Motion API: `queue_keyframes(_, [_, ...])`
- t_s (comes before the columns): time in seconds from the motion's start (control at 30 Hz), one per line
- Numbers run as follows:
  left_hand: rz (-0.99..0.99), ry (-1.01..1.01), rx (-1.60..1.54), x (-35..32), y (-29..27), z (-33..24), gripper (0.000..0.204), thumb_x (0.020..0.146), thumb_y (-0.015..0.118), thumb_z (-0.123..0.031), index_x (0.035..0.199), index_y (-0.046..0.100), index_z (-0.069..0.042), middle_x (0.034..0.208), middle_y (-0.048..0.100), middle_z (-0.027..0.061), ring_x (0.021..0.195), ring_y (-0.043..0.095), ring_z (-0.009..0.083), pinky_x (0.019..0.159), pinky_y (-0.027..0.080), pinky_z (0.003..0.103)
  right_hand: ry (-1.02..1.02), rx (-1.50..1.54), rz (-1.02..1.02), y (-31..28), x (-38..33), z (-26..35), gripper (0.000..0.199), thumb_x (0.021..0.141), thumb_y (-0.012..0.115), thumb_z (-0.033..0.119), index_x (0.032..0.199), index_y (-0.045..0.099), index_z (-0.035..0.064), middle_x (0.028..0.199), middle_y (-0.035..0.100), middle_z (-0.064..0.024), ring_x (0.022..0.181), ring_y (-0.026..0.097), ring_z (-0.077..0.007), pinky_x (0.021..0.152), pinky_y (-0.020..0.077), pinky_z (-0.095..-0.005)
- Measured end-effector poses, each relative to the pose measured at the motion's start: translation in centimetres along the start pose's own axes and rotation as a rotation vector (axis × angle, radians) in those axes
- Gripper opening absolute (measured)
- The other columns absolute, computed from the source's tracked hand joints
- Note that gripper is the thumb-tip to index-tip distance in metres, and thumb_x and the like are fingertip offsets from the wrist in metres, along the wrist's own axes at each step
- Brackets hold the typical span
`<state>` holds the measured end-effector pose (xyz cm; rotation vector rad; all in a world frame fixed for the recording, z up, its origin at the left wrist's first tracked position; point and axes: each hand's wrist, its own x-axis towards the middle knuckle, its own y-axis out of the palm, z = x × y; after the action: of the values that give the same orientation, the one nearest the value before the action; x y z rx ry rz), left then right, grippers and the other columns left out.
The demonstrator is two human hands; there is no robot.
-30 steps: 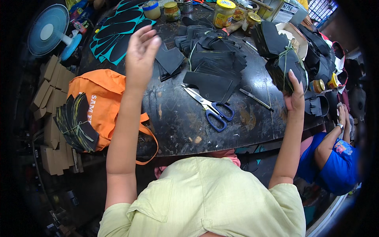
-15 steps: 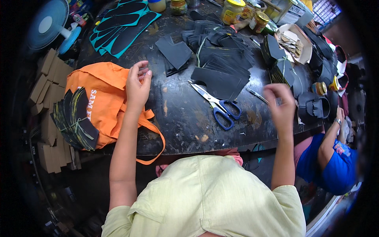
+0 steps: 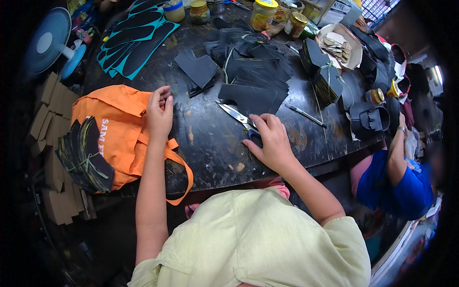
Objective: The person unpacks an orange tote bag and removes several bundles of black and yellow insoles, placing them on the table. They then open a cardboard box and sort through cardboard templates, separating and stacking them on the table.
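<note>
My right hand (image 3: 273, 143) is over the handles of a pair of scissors (image 3: 234, 113) on the dark table, thumb and fingers spread on either side of them. The silver blades point away to the left, and most of the blue handles is hidden under the hand. My left hand (image 3: 160, 114) is at the right edge of an orange cloth bag (image 3: 111, 119), holding nothing, its fingers loosely bent and apart from the thumb. Beyond the scissors lie fanned black cut pieces (image 3: 253, 95), with a smaller black stack (image 3: 197, 67) to their left.
A tied bundle of curved black pieces (image 3: 86, 158) rests on the bag. Right of the scissors lie a pen (image 3: 306, 115) and tied black stacks (image 3: 327, 86). Jars (image 3: 264, 14) and teal sheets with black sole shapes (image 3: 153, 43) stand farther back. Another person (image 3: 397, 182) sits at right.
My right hand has moved left from beside the pen to the scissors' handles. The left hand stays by the bag. The whole view has shifted slightly.
</note>
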<state>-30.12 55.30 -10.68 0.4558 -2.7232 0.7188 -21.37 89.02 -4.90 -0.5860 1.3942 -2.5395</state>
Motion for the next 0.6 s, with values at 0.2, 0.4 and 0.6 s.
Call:
queue_keyframes(0.2, [0.005, 0.042, 0.017, 0.0, -0.1, -0.2, 0.026, 0.103, 0.064, -0.005, 0.129, 0.067, 0.001, 0.122, 0.072, 0.011, 0.111, 0.071, 0.0193, 0.097, 0.056, 0.032, -0.038, 0.167, 0.082, -1.2, -0.4, 0.2, 0.064, 0.077, 0.083, 0.008, 0.139, 0.064, 0.0063, 0.124, 0.061, -0.0191, 0.116, 0.061, -0.0393, 0.1, 0.0525, -0.0455])
queue_keyframes(0.4, [0.002, 0.026, 0.031, 0.0, -0.1, -0.2, 0.025, 0.103, 0.064, -0.005, 0.127, 0.069, 0.0, 0.121, 0.072, 0.0103, 0.11, 0.071, 0.0197, 0.096, 0.056, 0.032, 0.202, 0.552, 0.129, -4.0, -2.0, -0.7, 0.057, 0.075, 0.08, 0.008, 0.131, 0.07, 0.0071, 0.118, 0.065, -0.0135, 0.11, 0.067, -0.0264, 0.098, 0.0534, -0.0378])
queue_keyframes(0.6, [-0.001, 0.019, 0.039, 0.0, 0.0, -0.4, 0.025, 0.103, 0.064, -0.006, 0.127, 0.07, -0.001, 0.119, 0.073, 0.0098, 0.109, 0.071, 0.0187, 0.096, 0.057, 0.032, 0.274, 0.328, -0.266, -10.7, -2.9, -5.8, 0.049, 0.075, 0.076, 0.005, 0.123, 0.071, 0.0044, 0.113, 0.065, -0.0073, 0.107, 0.066, -0.0197, 0.094, 0.0513, -0.0324])
